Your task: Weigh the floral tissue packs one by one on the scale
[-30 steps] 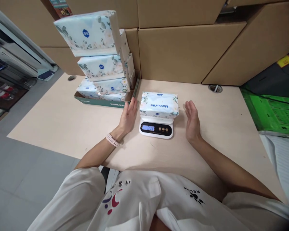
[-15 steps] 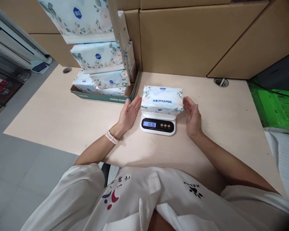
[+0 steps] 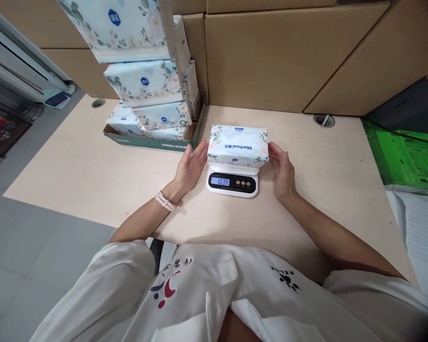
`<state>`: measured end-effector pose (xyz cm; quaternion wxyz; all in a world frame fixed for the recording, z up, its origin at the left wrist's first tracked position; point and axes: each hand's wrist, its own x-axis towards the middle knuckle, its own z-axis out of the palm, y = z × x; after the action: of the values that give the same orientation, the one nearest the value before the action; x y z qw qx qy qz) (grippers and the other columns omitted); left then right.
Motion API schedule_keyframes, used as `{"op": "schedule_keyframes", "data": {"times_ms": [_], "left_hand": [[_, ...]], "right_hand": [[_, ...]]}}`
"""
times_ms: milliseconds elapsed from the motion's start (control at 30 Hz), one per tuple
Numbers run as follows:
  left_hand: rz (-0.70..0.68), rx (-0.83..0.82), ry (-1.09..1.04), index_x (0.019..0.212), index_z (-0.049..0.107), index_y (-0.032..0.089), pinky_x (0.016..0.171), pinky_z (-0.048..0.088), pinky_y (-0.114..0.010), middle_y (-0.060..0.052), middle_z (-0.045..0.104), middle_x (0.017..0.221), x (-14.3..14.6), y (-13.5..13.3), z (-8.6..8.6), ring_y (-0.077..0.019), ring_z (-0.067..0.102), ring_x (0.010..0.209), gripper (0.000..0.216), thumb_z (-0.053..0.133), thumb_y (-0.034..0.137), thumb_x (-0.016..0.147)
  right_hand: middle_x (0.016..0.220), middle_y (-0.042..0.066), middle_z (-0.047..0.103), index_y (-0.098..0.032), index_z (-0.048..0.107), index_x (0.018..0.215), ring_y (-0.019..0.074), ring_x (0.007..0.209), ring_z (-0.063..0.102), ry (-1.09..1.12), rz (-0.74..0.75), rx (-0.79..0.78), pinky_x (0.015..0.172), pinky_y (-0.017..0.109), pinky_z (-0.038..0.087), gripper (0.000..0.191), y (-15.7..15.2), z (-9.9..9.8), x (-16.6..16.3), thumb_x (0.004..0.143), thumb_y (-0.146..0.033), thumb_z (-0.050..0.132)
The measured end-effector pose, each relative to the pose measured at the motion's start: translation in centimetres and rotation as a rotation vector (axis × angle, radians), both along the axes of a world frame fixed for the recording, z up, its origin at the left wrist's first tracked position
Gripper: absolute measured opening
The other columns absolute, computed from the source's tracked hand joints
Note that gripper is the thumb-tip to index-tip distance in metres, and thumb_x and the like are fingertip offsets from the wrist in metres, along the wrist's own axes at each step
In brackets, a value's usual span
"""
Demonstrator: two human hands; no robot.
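Tissue pack [image 3: 238,145] on scale [image 3: 233,180], flanked by both hands.

Left hand [image 3: 191,166] and right hand [image 3: 281,170] are spread flat, palms facing the pack's ends, fingertips at its sides. The scale stands on the table [image 3: 92,175]; its display reads 1034.

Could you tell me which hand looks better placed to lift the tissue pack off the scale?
Probably the right hand: its fingers already meet the tissue pack on the scale. The left hand sits equally close, near the tray.
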<state>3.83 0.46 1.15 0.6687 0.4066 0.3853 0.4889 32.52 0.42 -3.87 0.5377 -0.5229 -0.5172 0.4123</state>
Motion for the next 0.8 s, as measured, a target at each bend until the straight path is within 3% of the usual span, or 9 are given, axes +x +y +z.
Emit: {"op": "schedule_keyframes", "data": {"times_ms": [800], "left_hand": [[-0.002, -0.002, 0.015, 0.169, 0.043, 0.026, 0.142, 0.020, -0.039, 0.000, 0.041, 0.177, 0.07, 0.03, -0.02, -0.0215, 0.028, 0.170, 0.082, 0.030, 0.074, 0.104]], "right_hand": [[0.158, 0.006, 0.066, -0.029, 0.069, 0.146, 0.0307, 0.155, 0.055, 0.050, 0.014, 0.011, 0.137, 0.057, 0.035, 0.078, -0.24, 0.68, -0.38, 0.099, -0.084, 0.039]]}}
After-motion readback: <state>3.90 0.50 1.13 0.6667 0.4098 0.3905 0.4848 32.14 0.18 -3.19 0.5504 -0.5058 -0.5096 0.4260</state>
